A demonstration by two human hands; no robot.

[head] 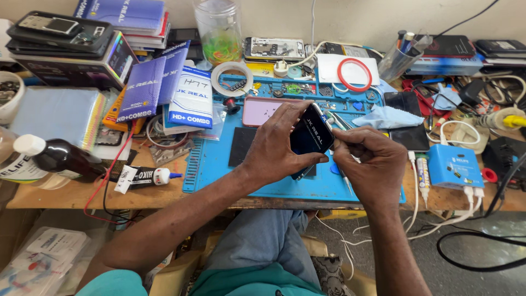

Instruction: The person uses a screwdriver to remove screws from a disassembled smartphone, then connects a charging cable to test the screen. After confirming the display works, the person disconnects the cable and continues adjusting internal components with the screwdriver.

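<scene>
1. Left hand (274, 145) grips a dark phone screen panel (310, 136), fingers curled over its top edge, thumb under the lower edge. The panel is held tilted above the blue work mat (257, 181), near the mat's centre.
2. Right hand (368, 161) is pinched shut at the panel's 4 o'clock corner, fingertips touching the edge. A thin metal tool (345, 178) slants down from this hand; whether the hand grips it cannot be told.
3. A pink phone case (262, 109) lies on the mat at 10 o'clock from the panel, partly behind the left hand.
4. A black square pad (241, 147) rests on the mat at 9 o'clock from the left hand.
5. A tape roll (232, 78) sits at 11 o'clock, on the mat's far edge; a clear jar of rubber bands (219, 33) stands beyond it.
6. A light blue cloth (388, 117) lies at 2 o'clock from the panel; a red ring (355, 74) lies on white paper farther back.
7. A blue box (455, 166) with white cables sits on the tabletop (60, 192) at 3 o'clock from the right hand.
8. A glue tube (145, 176) and a dark bottle (57, 156) lie at 9 o'clock, off the mat.
9. Blue packets (164, 90) are stacked at 10 o'clock.
</scene>
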